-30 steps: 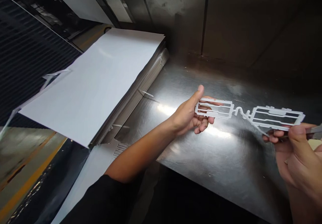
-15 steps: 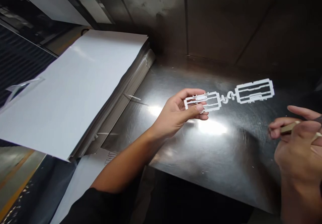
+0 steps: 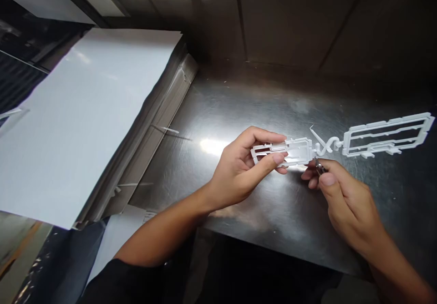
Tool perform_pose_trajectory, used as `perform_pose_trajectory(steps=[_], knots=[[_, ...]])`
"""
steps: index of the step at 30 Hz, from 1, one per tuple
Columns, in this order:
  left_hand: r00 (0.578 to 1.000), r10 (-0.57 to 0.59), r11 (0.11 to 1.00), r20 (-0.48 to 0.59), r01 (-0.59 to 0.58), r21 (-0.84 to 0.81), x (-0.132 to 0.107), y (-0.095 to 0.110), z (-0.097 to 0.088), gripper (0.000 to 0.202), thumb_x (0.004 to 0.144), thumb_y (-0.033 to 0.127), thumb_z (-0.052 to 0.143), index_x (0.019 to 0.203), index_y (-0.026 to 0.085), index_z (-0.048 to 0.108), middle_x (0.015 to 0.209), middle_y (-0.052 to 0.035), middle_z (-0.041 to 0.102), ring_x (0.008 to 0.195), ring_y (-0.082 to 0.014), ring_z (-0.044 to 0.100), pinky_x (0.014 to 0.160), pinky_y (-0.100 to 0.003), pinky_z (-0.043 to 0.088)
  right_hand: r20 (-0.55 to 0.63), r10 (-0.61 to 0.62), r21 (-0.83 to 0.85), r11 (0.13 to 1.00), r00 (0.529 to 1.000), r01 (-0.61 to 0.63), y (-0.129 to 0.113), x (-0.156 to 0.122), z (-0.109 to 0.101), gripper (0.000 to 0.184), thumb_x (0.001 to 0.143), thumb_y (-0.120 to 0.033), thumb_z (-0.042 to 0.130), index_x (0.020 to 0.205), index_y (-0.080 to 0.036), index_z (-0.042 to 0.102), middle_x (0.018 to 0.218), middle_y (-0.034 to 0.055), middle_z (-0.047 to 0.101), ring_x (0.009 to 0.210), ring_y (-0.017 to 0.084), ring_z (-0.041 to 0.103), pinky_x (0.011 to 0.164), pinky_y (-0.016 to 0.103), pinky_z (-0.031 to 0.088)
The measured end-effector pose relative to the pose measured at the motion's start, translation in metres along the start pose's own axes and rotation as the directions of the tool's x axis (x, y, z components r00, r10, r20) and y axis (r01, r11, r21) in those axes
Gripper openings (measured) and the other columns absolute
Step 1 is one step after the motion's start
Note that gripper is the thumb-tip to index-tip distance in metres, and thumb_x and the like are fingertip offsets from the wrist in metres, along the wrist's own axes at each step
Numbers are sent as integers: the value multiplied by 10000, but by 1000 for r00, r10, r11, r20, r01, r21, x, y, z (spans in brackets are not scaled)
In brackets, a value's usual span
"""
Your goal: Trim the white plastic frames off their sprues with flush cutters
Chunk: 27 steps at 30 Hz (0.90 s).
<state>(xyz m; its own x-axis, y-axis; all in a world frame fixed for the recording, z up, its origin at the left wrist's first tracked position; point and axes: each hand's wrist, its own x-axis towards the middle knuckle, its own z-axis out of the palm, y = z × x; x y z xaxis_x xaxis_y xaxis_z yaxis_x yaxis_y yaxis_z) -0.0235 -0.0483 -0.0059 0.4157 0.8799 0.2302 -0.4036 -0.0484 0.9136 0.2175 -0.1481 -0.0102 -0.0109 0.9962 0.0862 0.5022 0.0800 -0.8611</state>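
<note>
A left hand (image 3: 239,169) closes around a white plastic parts frame (image 3: 297,153), thumb and fingers pinching its left end above a stainless steel worktop (image 3: 259,99). A right hand (image 3: 346,206) pinches a small metal-tipped tool (image 3: 320,167), its tip just below the frame's right end. There, a twisted plastic connector (image 3: 324,148) joins a second open frame (image 3: 385,135), which extends to the right, held clear of the steel. The scratched worktop, flecked with white bits, throws back a bright patch of light near the left hand. To the left, a stack of white sheets (image 3: 85,117) rests on a wrapped bundle (image 3: 164,113) running along the worktop, a thin white sliver (image 3: 165,129) against its side. Dull metal panels (image 3: 300,17) rise along the far side. A black sleeve (image 3: 119,281) covers the left arm at the near edge.
</note>
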Motion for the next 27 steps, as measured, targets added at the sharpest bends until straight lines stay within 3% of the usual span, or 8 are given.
perform_pose_trajectory(steps=[10, 17, 27], knots=[[999, -31, 1000, 34, 31, 4, -2, -2, 0, 368, 1001, 12, 891, 1294, 227, 833, 1136, 15, 866, 918, -118, 879, 902, -176, 734, -6, -72, -29, 997, 997, 72, -5, 4, 1, 386, 1330, -531, 504, 1167, -270, 737, 1020, -7, 754, 983, 173, 780, 701, 245, 545], [999, 23, 996, 23, -25, 80, -1, -2, 2, 347, 988, 23, 913, 1273, 209, 847, 1118, 7, 865, 921, -119, 879, 899, -167, 730, -21, -52, -54, 997, 998, 51, -6, 5, 2, 482, 1315, -587, 515, 1028, -245, 696, 893, 2, 693, 899, 192, 767, 628, 266, 523], [999, 16, 993, 31, -20, 120, -3, -1, 2, 368, 1001, 6, 890, 1292, 225, 836, 1132, 17, 863, 904, -124, 884, 896, -178, 735, -31, -64, -83, 995, 997, 61, -9, 4, 2, 468, 1318, -574, 513, 1057, -239, 709, 944, -6, 733, 786, 163, 725, 623, 265, 520]])
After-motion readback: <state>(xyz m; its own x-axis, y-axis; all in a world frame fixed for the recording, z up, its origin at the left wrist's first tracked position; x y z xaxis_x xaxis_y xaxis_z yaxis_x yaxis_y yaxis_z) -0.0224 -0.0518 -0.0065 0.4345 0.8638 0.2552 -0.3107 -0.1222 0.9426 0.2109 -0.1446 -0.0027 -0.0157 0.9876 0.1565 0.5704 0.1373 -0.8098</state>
